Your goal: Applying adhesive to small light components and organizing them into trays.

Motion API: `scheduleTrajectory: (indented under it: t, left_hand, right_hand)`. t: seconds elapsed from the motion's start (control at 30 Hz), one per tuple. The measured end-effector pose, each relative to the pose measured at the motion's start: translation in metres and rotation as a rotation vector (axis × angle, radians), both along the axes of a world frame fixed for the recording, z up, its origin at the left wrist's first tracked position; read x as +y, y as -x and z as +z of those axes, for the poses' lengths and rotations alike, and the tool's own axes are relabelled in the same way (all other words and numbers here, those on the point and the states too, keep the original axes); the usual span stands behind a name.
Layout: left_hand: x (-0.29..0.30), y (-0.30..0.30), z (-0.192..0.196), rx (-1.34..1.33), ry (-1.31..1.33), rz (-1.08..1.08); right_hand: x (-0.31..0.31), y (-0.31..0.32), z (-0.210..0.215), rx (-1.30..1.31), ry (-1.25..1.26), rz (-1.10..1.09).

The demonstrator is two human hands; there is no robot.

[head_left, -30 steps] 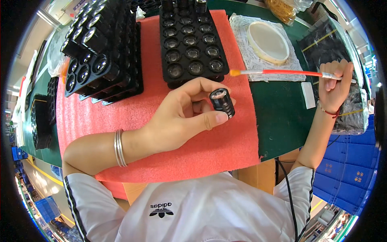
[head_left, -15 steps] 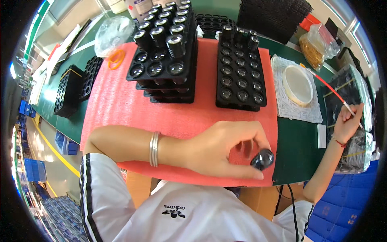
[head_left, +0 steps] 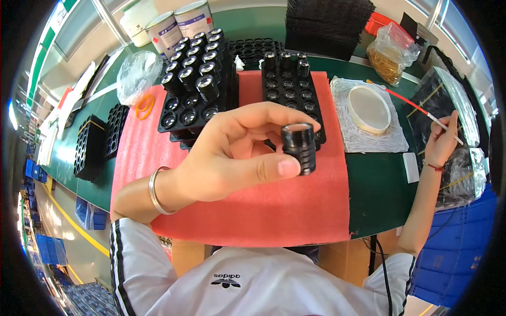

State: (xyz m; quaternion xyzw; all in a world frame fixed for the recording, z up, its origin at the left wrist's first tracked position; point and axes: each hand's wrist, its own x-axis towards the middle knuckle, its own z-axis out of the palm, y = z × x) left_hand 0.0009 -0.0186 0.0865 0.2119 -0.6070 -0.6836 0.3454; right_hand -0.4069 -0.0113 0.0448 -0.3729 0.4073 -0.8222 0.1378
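Note:
Pinched between the thumb and fingers of my left hand [head_left: 224, 163] is a small black lens barrel [head_left: 299, 150], raised above the pink foam mat [head_left: 253, 210]. At the right, my right hand [head_left: 441, 143] is closed on a slim paintbrush [head_left: 408, 101] with a red and white handle; its far end points toward a shallow round dish [head_left: 369, 109]. Beyond my left hand is a stack of black trays [head_left: 184, 117] with lens barrels standing in the upper one. A second black tray [head_left: 291, 95] holds round glass-topped pieces and several upright barrels; my left hand hides its near part.
The dish rests on a printed paper sheet [head_left: 342, 137]. A white block [head_left: 410, 167] lies near it. Bags of rubber bands [head_left: 387, 60] and wrapped trays [head_left: 458, 121] stand at the right. Cans [head_left: 194, 18], a clear bag [head_left: 138, 76] and black trays [head_left: 89, 147] line the back and left.
My left hand has moved up and away from my body with the lens barrel, which now stands more upright. My right hand still grips the paintbrush. The whole view has shifted slightly.

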Motion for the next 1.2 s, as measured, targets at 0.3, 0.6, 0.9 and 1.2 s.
scheduleTrajectory:
  t: [0.3, 0.6, 0.9, 1.2]
  left_hand:
    - [-0.004, 0.003, -0.004, -0.014, 0.012, 0.044]
    - [0.004, -0.014, 0.015, -0.186, 0.206, 0.113]
    - [-0.002, -0.069, 0.059, -0.907, 1.123, 0.68]
    - [-0.031, -0.091, 0.051, -1.094, 0.84, 0.621]
  right_hand:
    - [0.0, 0.0, 0.0, -0.003, 0.0, -0.025]
    - [-0.005, -0.01, 0.003, -0.004, -0.007, -0.048]
    - [0.0, -0.013, 0.003, -0.026, -0.029, -0.043]
    - [0.001, -0.015, 0.005, -0.04, -0.055, -0.084]
